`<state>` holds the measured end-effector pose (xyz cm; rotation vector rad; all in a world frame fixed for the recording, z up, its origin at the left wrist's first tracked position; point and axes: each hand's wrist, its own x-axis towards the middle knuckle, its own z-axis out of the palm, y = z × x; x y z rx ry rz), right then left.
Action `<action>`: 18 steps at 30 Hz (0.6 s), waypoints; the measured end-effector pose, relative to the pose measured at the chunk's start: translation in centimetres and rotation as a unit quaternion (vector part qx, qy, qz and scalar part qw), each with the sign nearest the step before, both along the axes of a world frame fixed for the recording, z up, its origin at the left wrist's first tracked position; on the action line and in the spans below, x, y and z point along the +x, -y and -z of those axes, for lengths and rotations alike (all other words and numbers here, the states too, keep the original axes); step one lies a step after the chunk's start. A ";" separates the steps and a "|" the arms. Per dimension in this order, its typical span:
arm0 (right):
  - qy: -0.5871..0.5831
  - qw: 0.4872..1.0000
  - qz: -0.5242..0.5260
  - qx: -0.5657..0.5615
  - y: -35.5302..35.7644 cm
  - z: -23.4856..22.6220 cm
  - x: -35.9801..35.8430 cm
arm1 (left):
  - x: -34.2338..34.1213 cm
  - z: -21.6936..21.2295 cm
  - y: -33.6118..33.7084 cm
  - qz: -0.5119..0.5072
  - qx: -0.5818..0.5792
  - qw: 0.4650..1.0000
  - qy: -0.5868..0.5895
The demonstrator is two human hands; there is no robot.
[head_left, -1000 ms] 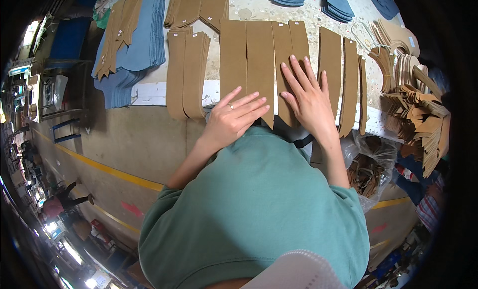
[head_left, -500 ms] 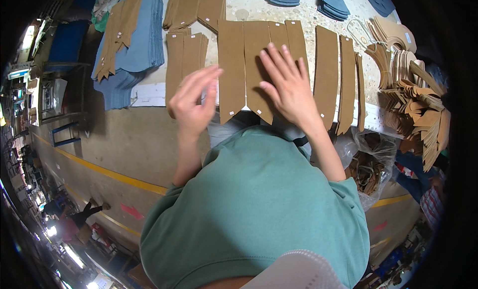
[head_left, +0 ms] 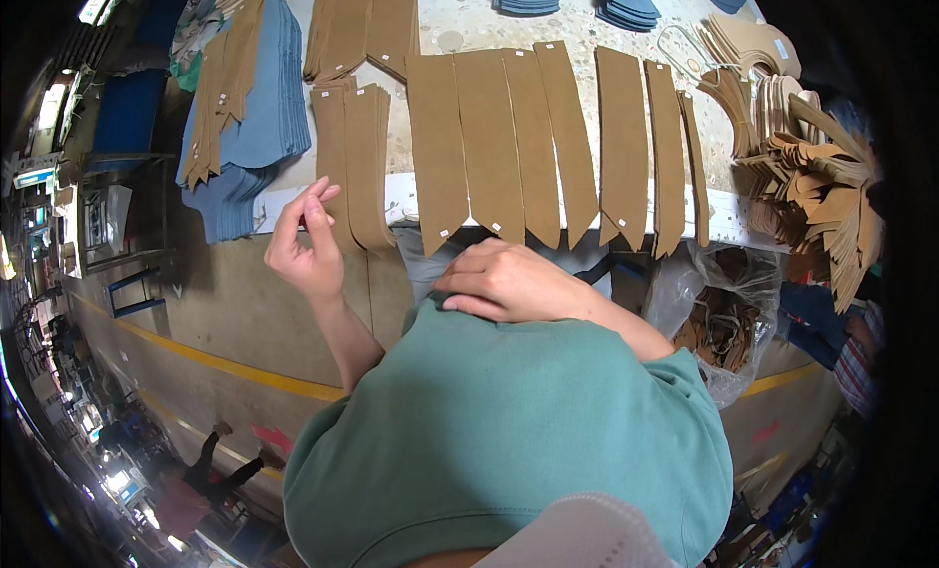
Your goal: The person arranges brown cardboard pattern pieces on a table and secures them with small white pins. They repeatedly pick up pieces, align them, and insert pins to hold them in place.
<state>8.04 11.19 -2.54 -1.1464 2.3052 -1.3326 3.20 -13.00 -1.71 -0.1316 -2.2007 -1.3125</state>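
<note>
My left hand (head_left: pixel 307 247) is raised off the table's front edge, left of the panels, its fingers loosely bent and nothing visible in it. My right hand (head_left: pixel 501 279) rests against the front of my green shirt, fingers bent and close together, also with nothing visible. Just beyond it lie several brown fabric-like panels side by side: a wide left panel (head_left: pixel 435 143), another panel (head_left: pixel 489 138) touching it, and a narrower right panel (head_left: pixel 565 128). Their lower ends are cut to points, some overhanging the edge. Small white stickers mark them. Nearest my left hand is a brown strip stack (head_left: pixel 367 167).
Farther right stand narrow brown strips (head_left: pixel 623 143) and a bundle of tan pieces (head_left: pixel 817 211). Blue cut pieces (head_left: pixel 264 99) are piled at the left, with smaller blue stacks (head_left: pixel 626 6) at the back. A clear plastic bag (head_left: pixel 719 324) hangs below the table.
My right hand has left the brown panels and come back to my shirt. My left hand has drawn back and left, off the panels. The right-hand panels now fan apart slightly.
</note>
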 end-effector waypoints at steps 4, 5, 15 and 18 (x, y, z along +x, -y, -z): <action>-0.073 0.991 0.109 -0.028 -1.9 0.2 0.2 | 0.3 -0.3 -0.6 0.009 0.002 0.999 0.039; -0.094 0.984 0.148 -0.034 -2.6 0.1 0.1 | 0.3 -0.3 -0.8 0.015 -0.015 0.999 0.043; -0.163 0.880 0.408 0.180 -6.3 1.4 -1.9 | 0.0 1.3 -5.5 0.204 -0.255 0.942 0.075; -0.151 0.887 0.402 0.168 -6.4 1.3 -1.9 | 0.9 1.8 -6.7 0.195 -0.289 0.934 0.082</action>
